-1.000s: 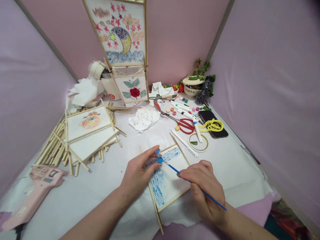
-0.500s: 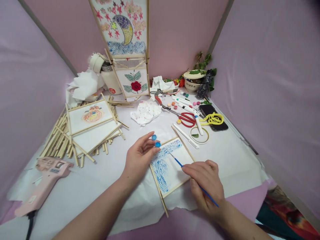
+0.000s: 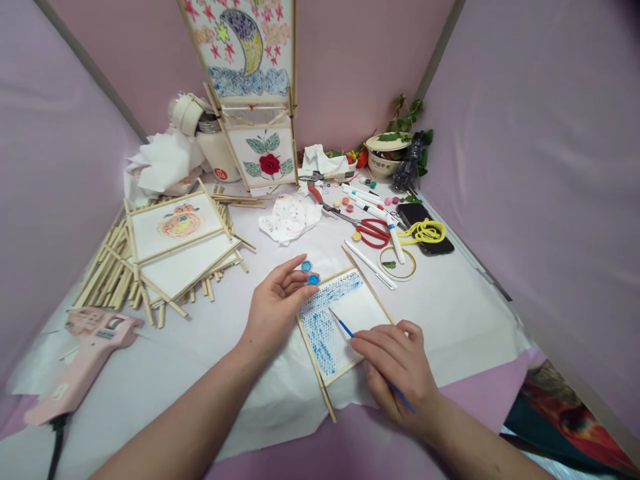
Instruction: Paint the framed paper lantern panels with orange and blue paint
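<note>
Between the thumb and fingers of my left hand (image 3: 277, 303) is a small paint pot (image 3: 313, 279) of blue paint, its round lid (image 3: 307, 266) open above it. That hand is at the upper left corner of a stick-framed white panel (image 3: 353, 313). Blue dabs cover the panel's left side and top; the rest is white. My right hand (image 3: 400, 367) holds a thin blue paintbrush (image 3: 345, 327) like a pen, its tip over the panel, near the edge of the blue dabs. Whether the tip touches is unclear.
Left lie a pink glue gun (image 3: 87, 363), wooden sticks (image 3: 107, 273) and a framed drawing (image 3: 175, 227). Behind stand decorated panels (image 3: 263, 157) and a bottle (image 3: 216, 153). Right are red-handled scissors (image 3: 375, 232), markers (image 3: 370, 265), a hoop (image 3: 411, 265) and a phone (image 3: 440, 245) under yellow cord.
My right hand has moved left with the brush, whose tip is now lower and further left over the panel. The view has shifted slightly. My left hand keeps its hold.
</note>
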Available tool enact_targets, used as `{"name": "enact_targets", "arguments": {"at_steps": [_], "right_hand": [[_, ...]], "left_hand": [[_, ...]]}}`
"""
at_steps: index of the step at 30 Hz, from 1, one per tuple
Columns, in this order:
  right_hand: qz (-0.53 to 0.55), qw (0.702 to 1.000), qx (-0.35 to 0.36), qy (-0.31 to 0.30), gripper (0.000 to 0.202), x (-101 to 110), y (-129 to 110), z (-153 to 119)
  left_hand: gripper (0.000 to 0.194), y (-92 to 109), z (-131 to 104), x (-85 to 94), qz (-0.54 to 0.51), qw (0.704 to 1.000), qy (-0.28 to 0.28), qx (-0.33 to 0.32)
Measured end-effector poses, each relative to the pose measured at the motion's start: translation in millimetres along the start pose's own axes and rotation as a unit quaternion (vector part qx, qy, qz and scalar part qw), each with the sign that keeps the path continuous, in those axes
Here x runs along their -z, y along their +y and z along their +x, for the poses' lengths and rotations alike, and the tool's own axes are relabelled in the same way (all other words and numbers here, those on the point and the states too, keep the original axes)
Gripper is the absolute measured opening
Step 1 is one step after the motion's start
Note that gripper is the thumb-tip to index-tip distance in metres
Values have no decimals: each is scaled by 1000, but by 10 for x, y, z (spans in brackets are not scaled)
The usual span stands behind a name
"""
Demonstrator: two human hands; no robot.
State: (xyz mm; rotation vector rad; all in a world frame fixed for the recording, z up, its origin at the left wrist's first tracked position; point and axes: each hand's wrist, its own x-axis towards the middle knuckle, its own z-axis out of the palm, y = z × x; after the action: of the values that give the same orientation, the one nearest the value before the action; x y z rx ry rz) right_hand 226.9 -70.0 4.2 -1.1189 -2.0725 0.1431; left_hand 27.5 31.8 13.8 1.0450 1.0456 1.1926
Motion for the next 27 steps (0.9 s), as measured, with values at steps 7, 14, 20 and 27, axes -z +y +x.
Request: {"name": "enact_targets", "arguments": {"at_steps": [7, 14, 20, 27], "right_hand": [[-18, 1000, -8, 8, 27, -3, 11, -13], [-27, 999, -25, 28, 26, -3, 6, -10], [8, 1000, 7, -10, 27, -11, -24, -1], [-22, 999, -24, 29, 27, 4, -4, -19]], "left_hand": [[58, 13, -6, -5, 13, 1000, 5, 2], [58, -4, 6, -1, 21, 1000, -1, 0], [56, -3, -8, -3, 19, 1000, -2, -2], [57, 18, -9, -3, 22, 1000, 0, 2]]}}
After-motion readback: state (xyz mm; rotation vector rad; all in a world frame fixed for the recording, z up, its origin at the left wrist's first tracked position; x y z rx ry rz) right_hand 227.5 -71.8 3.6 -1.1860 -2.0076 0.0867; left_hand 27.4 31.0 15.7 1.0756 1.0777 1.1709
